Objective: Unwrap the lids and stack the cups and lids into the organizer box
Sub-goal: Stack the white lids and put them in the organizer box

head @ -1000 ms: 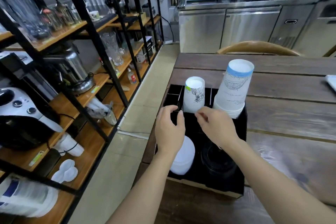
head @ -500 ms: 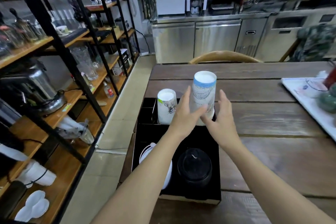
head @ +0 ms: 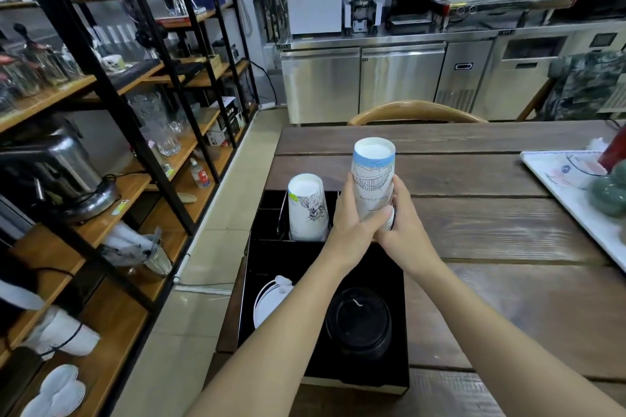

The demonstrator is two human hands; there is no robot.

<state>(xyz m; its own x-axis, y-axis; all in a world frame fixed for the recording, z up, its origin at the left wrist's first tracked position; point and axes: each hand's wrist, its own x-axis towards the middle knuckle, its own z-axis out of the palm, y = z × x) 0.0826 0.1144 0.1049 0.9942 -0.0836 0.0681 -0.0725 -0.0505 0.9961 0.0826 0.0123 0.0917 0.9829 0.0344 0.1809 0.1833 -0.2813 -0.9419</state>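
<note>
Head view: person at a wooden table [head: 491,230], both hands on one stack of cups.
Left hand [head: 352,227]: wrapped around the left side of the tall cup stack [head: 372,179], fingers closed on it.
Right hand [head: 403,230]: closed on the right side of that stack, low down, near the rims.
Tall cup stack: upside down, blue band on top, held roughly upright over the back right slot of the organizer box [head: 399,379]. Can't tell if its base is seated in the slot; hands hide it.
Short cup stack [head: 306,208]: upside down, already standing in the back left slot, nobody touching it.
White lids [head: 271,298]: in the front left compartment, partly behind the left forearm. Can't tell if any wrap is left on them.
Black lids [head: 359,318]: stacked in the front right compartment, no wrap visible.
Progress: looks close to done. All four groups are in or over the box.
Left to do: probably just settling the tall stack and letting go.
</note>
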